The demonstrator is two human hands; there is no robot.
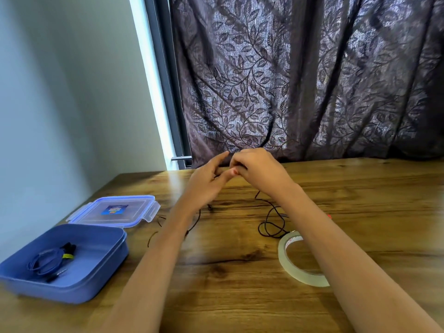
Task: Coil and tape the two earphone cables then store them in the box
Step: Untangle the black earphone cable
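In the head view, both hands meet above the far part of the brown wooden table (240,296). The right hand (258,170) has its fingers curled around one end of the thin black earphone cable (271,223). The rest of this cable lies in loose loops on the table between the two forearms. The left hand (205,182) touches the right hand with mostly straight fingers; I cannot tell if it pinches the cable. The blue plastic box (101,267) stands open at the left. Inside it lies the coiled blue earphone cable (46,260), bound with a yellow strip. The clear lid with blue rim (134,212) lies just behind the box. The roll of clear tape (292,265) lies flat, partly under the right forearm.
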